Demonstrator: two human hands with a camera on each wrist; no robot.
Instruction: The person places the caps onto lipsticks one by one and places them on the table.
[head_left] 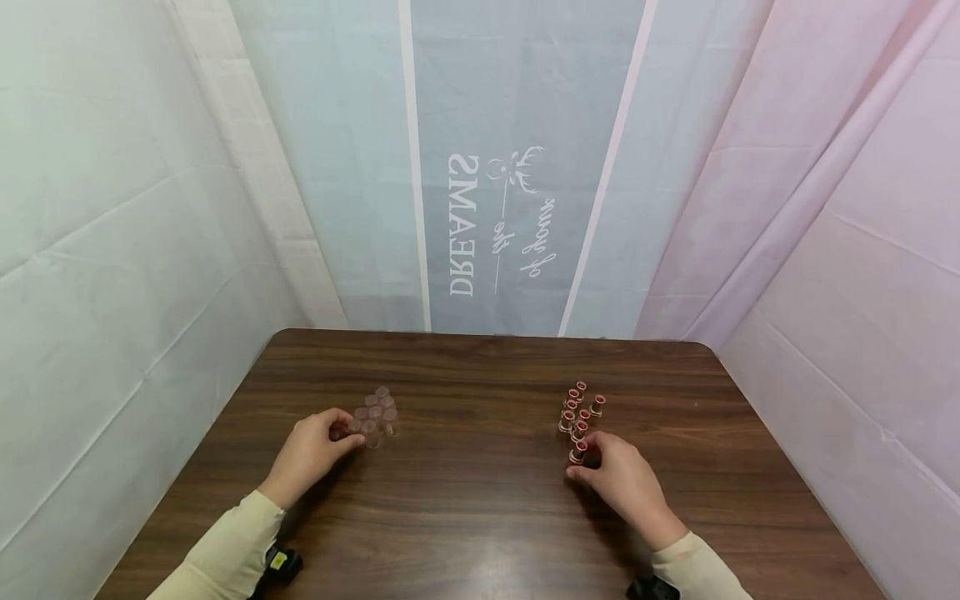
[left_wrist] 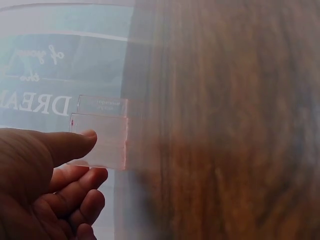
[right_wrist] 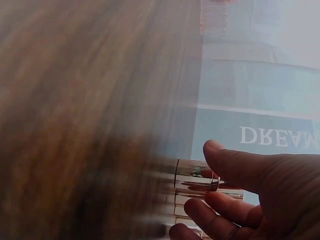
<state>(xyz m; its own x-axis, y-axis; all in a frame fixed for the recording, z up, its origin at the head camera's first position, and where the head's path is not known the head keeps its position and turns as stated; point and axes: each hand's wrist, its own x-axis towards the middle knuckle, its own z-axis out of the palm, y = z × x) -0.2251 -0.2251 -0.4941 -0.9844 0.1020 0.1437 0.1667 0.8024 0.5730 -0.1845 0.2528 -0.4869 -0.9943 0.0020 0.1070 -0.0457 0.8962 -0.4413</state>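
A cluster of clear plastic caps (head_left: 372, 412) stands on the left of the brown table. My left hand (head_left: 311, 450) is at its near left side, thumb and fingers spread around one cap. The left wrist view shows the thumb in front of this transparent cap (left_wrist: 110, 142) and the fingers below it; firm contact cannot be seen. Several rose-gold lipstick tubes (head_left: 567, 423) with red centres stand upright on the right. Around the nearest tube (right_wrist: 192, 175), my right hand (head_left: 622, 475) has its thumb and fingers apart, without a visible pinch.
The wood-grain table (head_left: 472, 467) extends between the two groups. Behind it hangs a blue-grey cloth (head_left: 517, 100) with mirrored white lettering. Pale cloth walls (head_left: 112, 208) flank the table. Dark wrist devices (head_left: 283, 562) sit by both cream sleeves (head_left: 225, 542).
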